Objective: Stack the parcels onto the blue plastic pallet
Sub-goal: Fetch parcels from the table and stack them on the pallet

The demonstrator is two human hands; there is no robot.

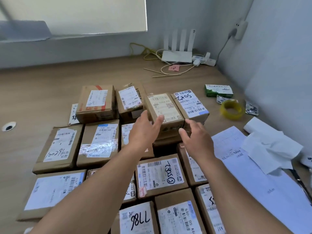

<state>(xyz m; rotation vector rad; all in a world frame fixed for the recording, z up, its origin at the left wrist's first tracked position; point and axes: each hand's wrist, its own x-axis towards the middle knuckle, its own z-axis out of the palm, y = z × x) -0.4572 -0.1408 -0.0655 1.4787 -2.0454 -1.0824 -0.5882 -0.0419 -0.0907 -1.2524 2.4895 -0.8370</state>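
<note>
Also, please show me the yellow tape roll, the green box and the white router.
yellow tape roll [232, 116], head view, on its near outer wall.
green box [217, 90], head view, on its top face.
white router [176, 56], head view, on its flat body.

The left forearm [94, 186] and right forearm [236, 188] are stretched bare from the lower edge of the frame toward its middle. The left grip [143, 130] is held just left of centre, palm down, fingers straight, thumb spread to the right. The right grip [196, 141] is held slightly lower, just right of centre, fingers loosely bent, thumb pointed left.
</note>
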